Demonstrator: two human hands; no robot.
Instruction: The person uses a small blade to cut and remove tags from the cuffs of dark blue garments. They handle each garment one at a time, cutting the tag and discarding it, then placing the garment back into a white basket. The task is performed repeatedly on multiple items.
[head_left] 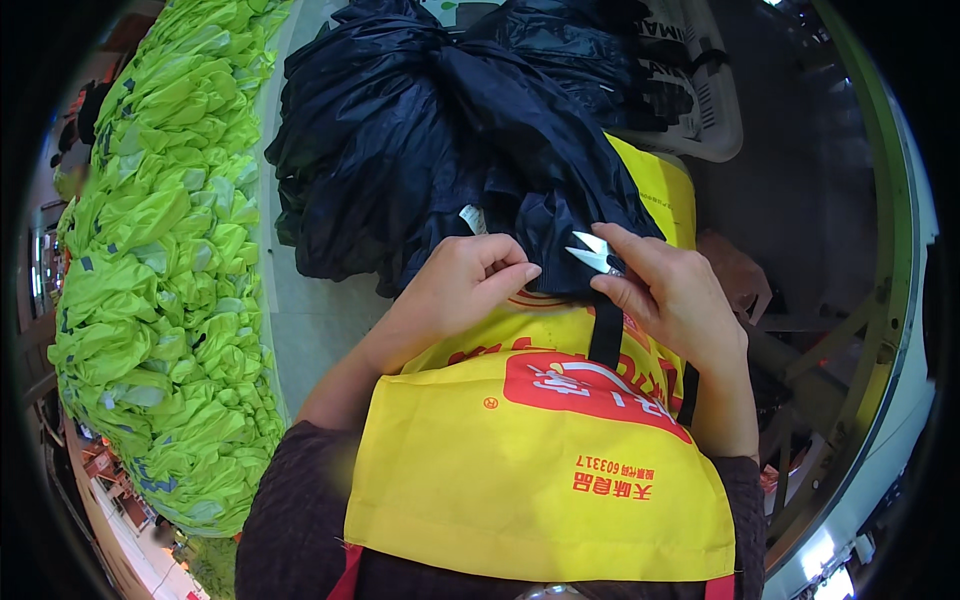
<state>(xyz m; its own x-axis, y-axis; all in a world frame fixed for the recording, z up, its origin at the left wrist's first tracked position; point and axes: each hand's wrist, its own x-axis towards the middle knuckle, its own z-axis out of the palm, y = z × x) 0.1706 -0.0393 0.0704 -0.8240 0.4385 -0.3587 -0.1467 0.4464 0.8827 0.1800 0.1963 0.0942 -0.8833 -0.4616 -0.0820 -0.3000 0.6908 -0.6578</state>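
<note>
A dark navy garment (460,130) of thin, shiny, crumpled fabric is spread over the table in front of me, its near part draped toward my lap. At its near edge my left hand (462,285) is closed, thumb and forefinger pinched together against the fabric. Exactly what lies between those fingertips is hidden. My right hand (680,290) holds a pair of small thread snips (597,254), their pointed blades parted and aimed left toward the garment. A small white label (473,219) shows on the cloth just above my left hand. A black strip (606,332) hangs below the snips.
Along the left lies a tall heap of bright yellow-green garments (170,250), beside the pale table top (315,330). At the back right stands a white plastic basket (722,120) next to more dark clothing. A yellow apron (450,470) with red print covers my lap.
</note>
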